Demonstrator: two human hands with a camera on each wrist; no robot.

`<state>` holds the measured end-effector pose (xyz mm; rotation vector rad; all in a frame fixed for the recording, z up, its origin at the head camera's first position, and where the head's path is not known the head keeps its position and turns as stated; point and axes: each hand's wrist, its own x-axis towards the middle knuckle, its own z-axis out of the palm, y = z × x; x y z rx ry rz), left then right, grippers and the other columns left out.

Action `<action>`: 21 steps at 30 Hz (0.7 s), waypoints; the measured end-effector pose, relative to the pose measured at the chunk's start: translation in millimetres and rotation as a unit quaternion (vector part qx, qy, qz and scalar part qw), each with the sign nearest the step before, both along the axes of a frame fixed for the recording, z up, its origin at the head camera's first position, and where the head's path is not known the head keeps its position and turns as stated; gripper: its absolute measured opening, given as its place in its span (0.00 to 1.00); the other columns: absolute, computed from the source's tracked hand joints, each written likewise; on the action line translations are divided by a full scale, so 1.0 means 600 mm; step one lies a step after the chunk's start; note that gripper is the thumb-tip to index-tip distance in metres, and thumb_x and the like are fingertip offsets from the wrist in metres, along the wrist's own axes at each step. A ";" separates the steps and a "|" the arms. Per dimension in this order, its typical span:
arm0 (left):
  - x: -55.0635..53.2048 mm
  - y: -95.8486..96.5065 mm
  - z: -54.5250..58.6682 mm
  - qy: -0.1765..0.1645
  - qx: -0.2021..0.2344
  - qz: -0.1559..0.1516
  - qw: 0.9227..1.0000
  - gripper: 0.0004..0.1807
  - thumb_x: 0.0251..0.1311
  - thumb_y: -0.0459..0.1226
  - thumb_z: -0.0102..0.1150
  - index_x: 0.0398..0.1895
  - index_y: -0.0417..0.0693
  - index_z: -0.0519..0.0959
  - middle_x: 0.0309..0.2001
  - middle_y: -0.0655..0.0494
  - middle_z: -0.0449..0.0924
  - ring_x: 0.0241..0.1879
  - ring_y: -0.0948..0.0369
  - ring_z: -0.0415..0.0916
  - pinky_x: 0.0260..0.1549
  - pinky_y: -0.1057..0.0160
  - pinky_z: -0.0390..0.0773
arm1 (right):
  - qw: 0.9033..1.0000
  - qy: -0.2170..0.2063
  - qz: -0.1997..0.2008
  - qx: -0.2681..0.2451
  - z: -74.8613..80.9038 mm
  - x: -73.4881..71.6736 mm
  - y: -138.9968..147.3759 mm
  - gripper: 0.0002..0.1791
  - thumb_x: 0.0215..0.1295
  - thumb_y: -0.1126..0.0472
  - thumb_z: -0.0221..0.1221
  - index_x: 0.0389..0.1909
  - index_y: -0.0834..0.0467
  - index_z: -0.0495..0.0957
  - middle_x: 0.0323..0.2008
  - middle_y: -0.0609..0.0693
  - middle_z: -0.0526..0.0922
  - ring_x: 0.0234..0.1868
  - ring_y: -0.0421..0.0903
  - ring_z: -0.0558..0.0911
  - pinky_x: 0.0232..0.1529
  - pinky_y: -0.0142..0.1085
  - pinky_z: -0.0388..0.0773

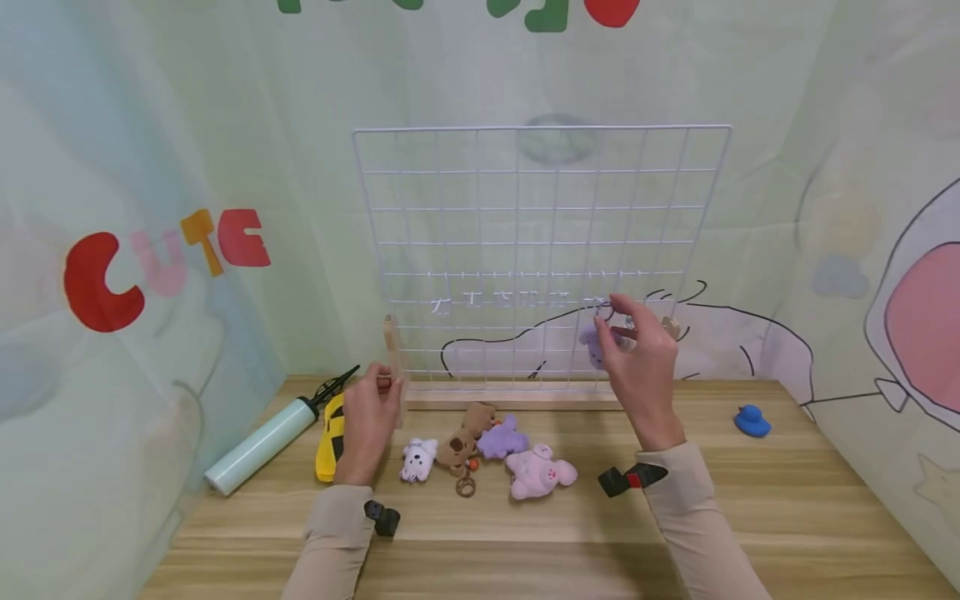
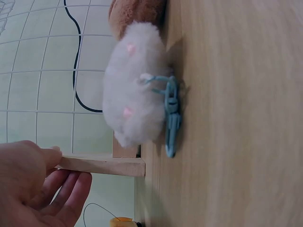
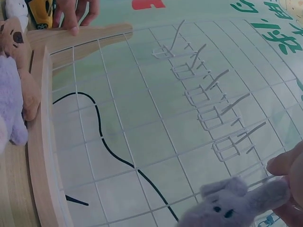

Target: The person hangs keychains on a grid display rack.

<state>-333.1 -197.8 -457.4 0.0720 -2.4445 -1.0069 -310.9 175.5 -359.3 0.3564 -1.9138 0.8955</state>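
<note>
My right hand pinches the ring of a purple plush keychain close to the rightmost hook of a white wire grid. In the right wrist view, this purple plush hangs before the wires beneath the fingers. My left hand holds the grid's left wooden upright between thumb and fingers. Several white hooks line the grid in a row. Below it lie a white plush with a blue clasp, a brown plush, another purple plush and a pink plush.
Left of my left hand are a mint-green cylinder with a black wire end and a yellow toy car. A blue rubber duck sits at the table's right. Printed curtains surround the table.
</note>
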 end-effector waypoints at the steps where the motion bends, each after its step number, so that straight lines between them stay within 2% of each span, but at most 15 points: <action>1: 0.000 0.000 0.000 0.000 0.001 0.000 1.000 0.14 0.79 0.37 0.62 0.58 0.35 0.79 0.53 0.35 0.88 0.52 0.42 0.88 0.53 0.43 0.90 | 1.000 -0.002 -0.002 0.002 0.000 0.000 0.000 0.21 0.70 0.66 0.72 0.61 0.66 0.83 0.56 0.64 0.89 0.53 0.61 0.91 0.47 0.51 0.92; 7: -0.001 0.000 -0.001 0.000 0.001 0.000 1.000 0.14 0.79 0.37 0.62 0.58 0.35 0.79 0.53 0.35 0.88 0.51 0.42 0.89 0.52 0.43 0.91 | 0.999 -0.001 -0.031 0.018 0.001 0.006 0.001 0.21 0.71 0.63 0.72 0.62 0.64 0.83 0.58 0.61 0.89 0.55 0.60 0.89 0.47 0.52 0.92; 12: -0.002 0.001 -0.001 -0.002 0.002 -0.001 1.000 0.14 0.79 0.37 0.62 0.58 0.36 0.79 0.53 0.35 0.88 0.51 0.42 0.88 0.52 0.43 0.90 | 0.999 0.021 -0.042 0.019 0.006 0.016 0.005 0.19 0.72 0.62 0.71 0.60 0.62 0.85 0.55 0.59 0.90 0.53 0.57 0.88 0.45 0.49 0.90; 17: -0.002 0.000 -0.001 -0.001 -0.001 -0.003 1.000 0.14 0.79 0.37 0.62 0.58 0.36 0.79 0.53 0.35 0.88 0.51 0.42 0.88 0.53 0.43 0.90 | 0.998 0.039 -0.030 0.039 0.013 0.039 0.007 0.18 0.71 0.65 0.71 0.59 0.62 0.85 0.52 0.59 0.92 0.51 0.55 0.89 0.43 0.48 0.89; 21: -0.002 -0.004 -0.001 -0.001 0.003 -0.003 1.000 0.14 0.79 0.37 0.62 0.58 0.36 0.79 0.53 0.35 0.89 0.51 0.42 0.89 0.51 0.43 0.91 | 0.998 0.030 0.005 0.055 0.005 0.053 0.006 0.18 0.67 0.71 0.73 0.56 0.64 0.86 0.46 0.59 0.92 0.44 0.54 0.90 0.41 0.47 0.91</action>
